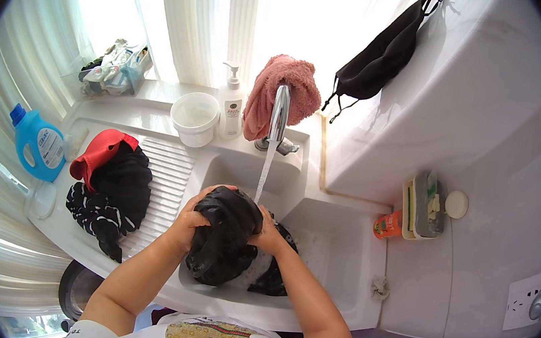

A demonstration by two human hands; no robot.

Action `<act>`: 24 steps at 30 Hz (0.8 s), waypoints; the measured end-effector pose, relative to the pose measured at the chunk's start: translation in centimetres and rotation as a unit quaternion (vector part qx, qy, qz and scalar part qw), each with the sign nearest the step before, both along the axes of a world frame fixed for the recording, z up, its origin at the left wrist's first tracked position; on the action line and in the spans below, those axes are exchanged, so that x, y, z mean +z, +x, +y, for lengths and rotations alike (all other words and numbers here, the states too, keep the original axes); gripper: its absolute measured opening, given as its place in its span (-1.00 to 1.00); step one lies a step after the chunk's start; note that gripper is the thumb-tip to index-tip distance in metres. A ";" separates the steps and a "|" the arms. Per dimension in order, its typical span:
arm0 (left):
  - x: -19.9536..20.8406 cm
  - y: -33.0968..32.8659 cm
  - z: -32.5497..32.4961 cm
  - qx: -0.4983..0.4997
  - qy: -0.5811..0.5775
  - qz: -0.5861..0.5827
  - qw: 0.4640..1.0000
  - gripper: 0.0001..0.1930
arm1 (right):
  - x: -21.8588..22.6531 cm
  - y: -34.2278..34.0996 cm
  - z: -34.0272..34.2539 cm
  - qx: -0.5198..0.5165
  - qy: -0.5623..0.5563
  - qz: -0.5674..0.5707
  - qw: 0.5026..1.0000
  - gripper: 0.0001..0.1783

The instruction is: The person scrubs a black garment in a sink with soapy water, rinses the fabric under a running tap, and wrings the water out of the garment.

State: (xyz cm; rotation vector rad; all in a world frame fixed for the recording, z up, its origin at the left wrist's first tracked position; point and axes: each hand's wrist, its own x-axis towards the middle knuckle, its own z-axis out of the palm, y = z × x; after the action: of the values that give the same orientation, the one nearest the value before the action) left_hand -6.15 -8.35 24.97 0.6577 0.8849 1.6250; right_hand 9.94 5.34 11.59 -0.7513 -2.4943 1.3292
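Note:
Both my hands hold a wet black garment (pixel 224 241) over the sink basin (pixel 217 166), under the faucet (pixel 280 113). My left hand (pixel 191 219) is closed around its left side, thumb lying across the cloth. My right hand (pixel 267 233) grips its right edge, with the fingers partly hidden. Running water (pixel 264 175) falls beside the garment's upper right edge. Another piece of dark wet fabric (pixel 273 281) lies in the basin below my right wrist. Whether it joins the held garment I cannot tell.
On the ribbed washboard (pixel 172 169) at left lie red cloth (pixel 102 152), black cloth (pixel 126 182) and patterned cloth (pixel 95 212). A blue detergent bottle (pixel 40 144), white tub (pixel 194 119) and pump bottle (pixel 231 107) stand around it. A pink towel (pixel 273 92) hangs behind the faucet.

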 end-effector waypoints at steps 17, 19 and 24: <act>-7.1 -0.9 2.7 0.095 -0.143 0.042 0.984 -0.62 | 5.5 -1.8 -3.5 -0.215 -0.040 0.338 0.915 -0.28; -7.0 -0.9 2.6 0.055 -0.206 0.101 0.972 -0.53 | 4.1 -2.2 -2.9 -0.310 -0.128 0.375 0.864 -0.28; -5.8 -0.4 1.3 0.037 -0.120 0.095 0.988 -0.46 | 2.5 0.7 -0.8 -0.353 -0.543 0.355 0.674 -0.51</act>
State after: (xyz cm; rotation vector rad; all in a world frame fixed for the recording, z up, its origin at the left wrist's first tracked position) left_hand -6.52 -7.04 19.16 0.6234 1.2347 1.5066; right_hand 10.64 4.56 14.12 -0.9369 -0.5022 2.0726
